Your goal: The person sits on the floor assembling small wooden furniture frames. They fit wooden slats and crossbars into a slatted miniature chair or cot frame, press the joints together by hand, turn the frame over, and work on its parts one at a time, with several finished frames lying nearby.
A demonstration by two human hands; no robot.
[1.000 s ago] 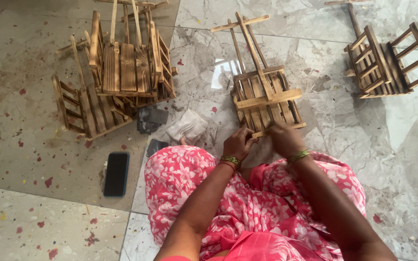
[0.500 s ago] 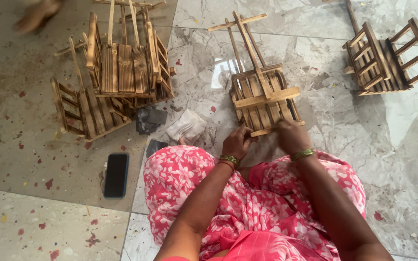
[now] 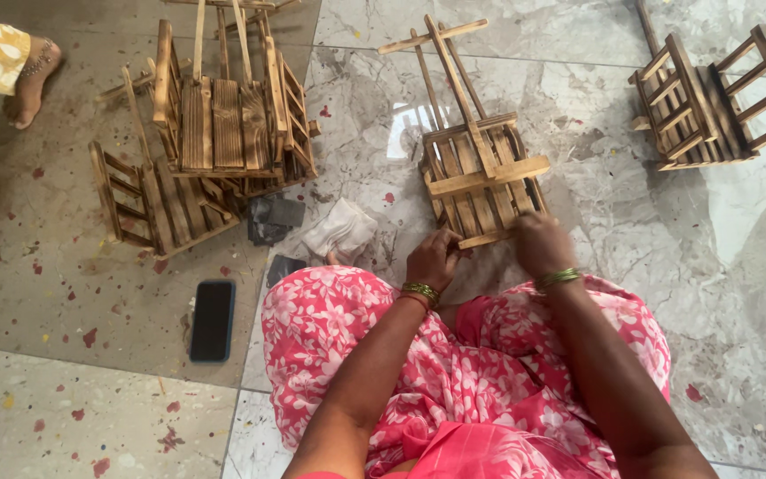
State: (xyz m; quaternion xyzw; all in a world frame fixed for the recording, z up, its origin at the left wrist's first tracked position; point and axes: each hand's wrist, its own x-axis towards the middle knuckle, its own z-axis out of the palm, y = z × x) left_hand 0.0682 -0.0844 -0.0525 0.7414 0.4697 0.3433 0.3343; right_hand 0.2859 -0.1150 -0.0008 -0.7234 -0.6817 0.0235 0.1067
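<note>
Two hands are closed on the near edge of a small wooden crate at the frame's centre, on the marble floor: left hand, right hand. Its thin slats could be cracked if gripped unevenly.

Both hands grip the near edge of a small slatted wooden rack lying on the marble floor: the left hand at its near-left corner, the right hand at its near-right corner. A folded white cloth lies just left of the left hand, a black phone farther left.
</note>
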